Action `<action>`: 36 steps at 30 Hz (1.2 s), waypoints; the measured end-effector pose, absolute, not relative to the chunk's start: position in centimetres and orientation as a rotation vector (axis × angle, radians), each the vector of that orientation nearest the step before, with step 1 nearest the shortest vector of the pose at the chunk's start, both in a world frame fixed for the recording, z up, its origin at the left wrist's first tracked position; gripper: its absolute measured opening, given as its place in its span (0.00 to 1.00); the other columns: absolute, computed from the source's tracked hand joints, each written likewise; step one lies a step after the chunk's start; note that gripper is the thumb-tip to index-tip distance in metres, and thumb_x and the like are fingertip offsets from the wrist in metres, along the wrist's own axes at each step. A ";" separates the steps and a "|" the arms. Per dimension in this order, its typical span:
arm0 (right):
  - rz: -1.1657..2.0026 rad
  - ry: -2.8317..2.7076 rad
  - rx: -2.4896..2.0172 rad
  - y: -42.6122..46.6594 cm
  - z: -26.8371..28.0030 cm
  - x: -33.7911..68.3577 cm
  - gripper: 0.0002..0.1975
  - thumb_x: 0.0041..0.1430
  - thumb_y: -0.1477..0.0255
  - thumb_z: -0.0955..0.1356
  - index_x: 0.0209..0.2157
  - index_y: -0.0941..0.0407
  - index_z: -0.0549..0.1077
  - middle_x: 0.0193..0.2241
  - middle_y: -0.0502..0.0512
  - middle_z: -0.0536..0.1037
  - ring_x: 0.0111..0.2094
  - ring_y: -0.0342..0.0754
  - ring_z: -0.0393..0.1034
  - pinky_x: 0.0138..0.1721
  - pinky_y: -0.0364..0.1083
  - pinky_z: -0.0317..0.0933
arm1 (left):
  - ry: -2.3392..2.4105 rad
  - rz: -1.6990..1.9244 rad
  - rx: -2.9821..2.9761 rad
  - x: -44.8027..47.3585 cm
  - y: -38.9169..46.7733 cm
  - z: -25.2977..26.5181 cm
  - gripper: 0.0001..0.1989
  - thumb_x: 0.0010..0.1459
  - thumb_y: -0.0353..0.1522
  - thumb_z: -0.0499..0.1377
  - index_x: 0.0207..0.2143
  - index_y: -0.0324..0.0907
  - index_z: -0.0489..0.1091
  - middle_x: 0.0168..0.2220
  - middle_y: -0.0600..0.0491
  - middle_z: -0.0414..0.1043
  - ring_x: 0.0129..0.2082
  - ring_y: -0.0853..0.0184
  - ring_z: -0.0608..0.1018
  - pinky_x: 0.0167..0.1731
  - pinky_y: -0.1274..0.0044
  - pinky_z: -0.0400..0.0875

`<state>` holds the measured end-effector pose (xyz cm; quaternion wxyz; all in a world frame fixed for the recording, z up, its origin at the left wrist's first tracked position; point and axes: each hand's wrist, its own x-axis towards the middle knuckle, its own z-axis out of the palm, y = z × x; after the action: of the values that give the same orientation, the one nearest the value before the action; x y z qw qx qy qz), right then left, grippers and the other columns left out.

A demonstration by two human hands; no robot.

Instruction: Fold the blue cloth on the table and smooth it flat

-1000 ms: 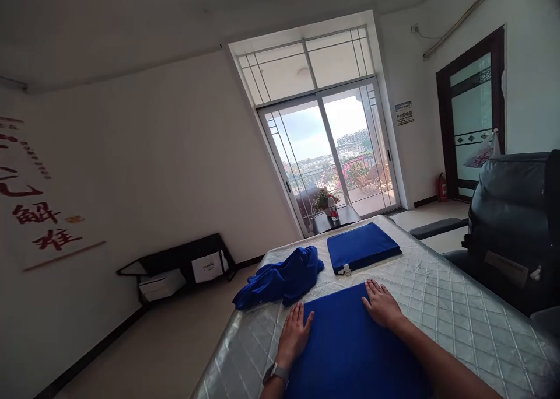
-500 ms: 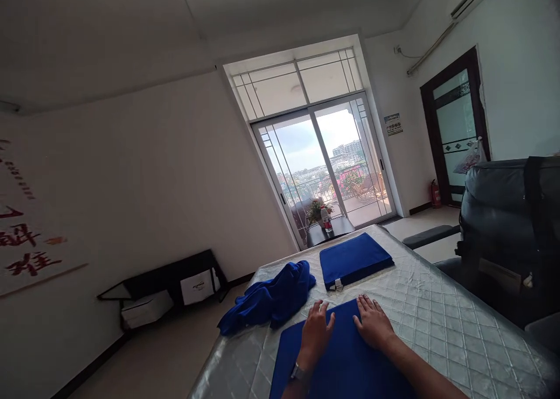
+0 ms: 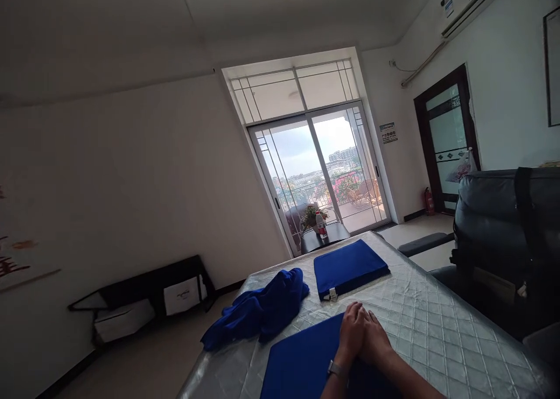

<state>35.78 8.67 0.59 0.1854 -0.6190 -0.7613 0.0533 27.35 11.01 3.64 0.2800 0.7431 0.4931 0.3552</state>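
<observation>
A folded blue cloth [image 3: 301,358] lies on the plastic-covered mattress directly in front of me. My left hand [image 3: 352,332] rests palm down at its far right part, fingers extended, a metal-cased watch on the wrist. Pressed up beside it, my right hand [image 3: 377,340] also lies palm down over the cloth's right edge. The hands touch, and some fingertips are hidden where they meet. Beyond them sits another neatly folded blue cloth [image 3: 350,268] with a white tag. To the left, a crumpled blue cloth [image 3: 262,308] is heaped.
The quilted mattress [image 3: 437,311] under clear plastic spans the middle. A dark padded chair [image 3: 499,230] stands along its right side. Behind the far end is a small black table [image 3: 328,235] with a bottle [image 3: 321,225]. White boxes [image 3: 125,320] sit by the left wall.
My left hand has slid right across the cloth until it meets my right hand. The right hand has shifted little. The camera view has tilted slightly upward and turned right.
</observation>
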 end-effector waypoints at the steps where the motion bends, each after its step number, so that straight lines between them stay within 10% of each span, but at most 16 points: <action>1: 0.149 -2.143 -1.748 8.7 0.6 35.8 0.33 0.63 0.69 0.59 0.68 0.62 0.57 0.69 0.63 0.55 0.69 0.55 0.47 0.69 0.55 0.37 | 1.313 0.946 1.986 27.3 11.1 3.5 0.25 0.66 0.41 0.46 0.55 0.39 0.72 0.62 0.44 0.68 0.64 0.60 0.66 0.65 0.71 0.57; 36: 0.286 -2.131 -1.836 8.0 2.8 35.8 0.37 0.67 0.57 0.52 0.70 0.65 0.51 0.71 0.61 0.49 0.71 0.52 0.38 0.69 0.53 0.31 | 1.762 0.229 2.823 16.6 10.5 0.7 0.27 0.72 0.41 0.42 0.70 0.50 0.49 0.70 0.48 0.55 0.69 0.54 0.58 0.64 0.55 0.57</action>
<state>35.77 7.95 2.83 0.1563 -0.6413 -0.7445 0.1000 16.57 10.53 0.73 -0.0968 0.8423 0.5257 0.0685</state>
